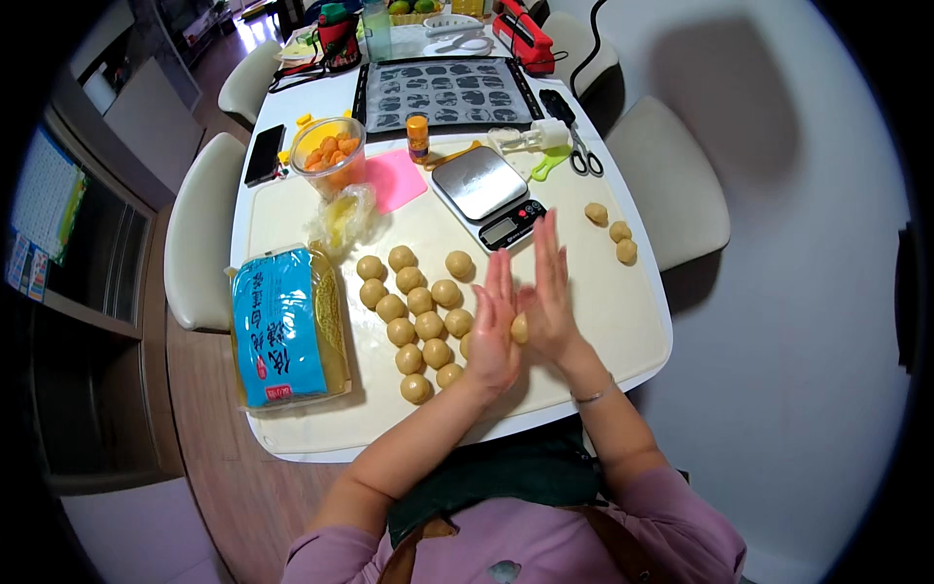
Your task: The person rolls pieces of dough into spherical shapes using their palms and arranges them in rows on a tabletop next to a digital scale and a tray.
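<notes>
A dough ball (519,328) sits between my left hand (496,328) and my right hand (551,299), whose palms face each other with the fingers stretched out. Beside my left hand, several smooth round dough balls (419,300) stand in uneven rows on the cream mat (306,431); my left hand hides part of one. To the right on the mat lie three rougher dough pieces (620,232). A digital kitchen scale (479,182) with a bare steel plate is just beyond my fingertips.
At the left lies a large blue-labelled bag (281,328) near crumpled plastic wrap (346,219) around yellow filling. Farther back are a tub of orange balls (332,157), a pink sheet (394,181), a small orange-capped bottle (418,139), scissors (581,157), a phone (265,155) and a lined baking tray (445,91).
</notes>
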The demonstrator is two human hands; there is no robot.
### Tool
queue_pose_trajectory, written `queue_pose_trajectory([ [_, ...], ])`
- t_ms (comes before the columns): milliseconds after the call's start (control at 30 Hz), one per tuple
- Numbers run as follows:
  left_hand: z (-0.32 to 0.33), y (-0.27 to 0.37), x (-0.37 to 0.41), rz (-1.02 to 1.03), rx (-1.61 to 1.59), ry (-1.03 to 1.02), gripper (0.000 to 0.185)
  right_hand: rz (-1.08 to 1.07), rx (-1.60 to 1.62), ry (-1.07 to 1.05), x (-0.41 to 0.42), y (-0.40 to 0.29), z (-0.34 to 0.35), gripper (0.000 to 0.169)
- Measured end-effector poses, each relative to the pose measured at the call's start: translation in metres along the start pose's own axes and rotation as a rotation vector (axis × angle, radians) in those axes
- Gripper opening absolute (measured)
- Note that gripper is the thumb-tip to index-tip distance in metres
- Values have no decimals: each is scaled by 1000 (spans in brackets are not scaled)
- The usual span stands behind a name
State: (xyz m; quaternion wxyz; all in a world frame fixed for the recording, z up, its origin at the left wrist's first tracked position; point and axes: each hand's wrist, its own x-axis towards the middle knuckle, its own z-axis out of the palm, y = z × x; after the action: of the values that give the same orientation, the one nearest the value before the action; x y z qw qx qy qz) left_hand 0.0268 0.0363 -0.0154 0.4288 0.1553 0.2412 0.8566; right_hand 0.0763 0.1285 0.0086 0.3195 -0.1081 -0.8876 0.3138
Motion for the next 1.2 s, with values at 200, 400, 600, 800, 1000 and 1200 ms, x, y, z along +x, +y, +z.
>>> queue_pose_trajectory([
  [200,-35,-22,-2,-25,-797,-362,65,-185,-198,-197,-9,-60,3,71],
  [400,3,9,3,-136,-292,24,67,117,-52,-112,1,-12,2,77],
  [600,-2,3,-7,-210,-262,70,70,-132,-91,-181,-11,-49,8,73],
  [800,11,9,-6,-216,-431,-44,81,442,825,292,-5,8,11,70],
  [1000,-7,10,1,-89,-305,-35,81,346,613,48,-42,0,20,64],
  [1200,-1,12,6,37,-139,150,75,159,347,-110,-32,-80,6,70],
])
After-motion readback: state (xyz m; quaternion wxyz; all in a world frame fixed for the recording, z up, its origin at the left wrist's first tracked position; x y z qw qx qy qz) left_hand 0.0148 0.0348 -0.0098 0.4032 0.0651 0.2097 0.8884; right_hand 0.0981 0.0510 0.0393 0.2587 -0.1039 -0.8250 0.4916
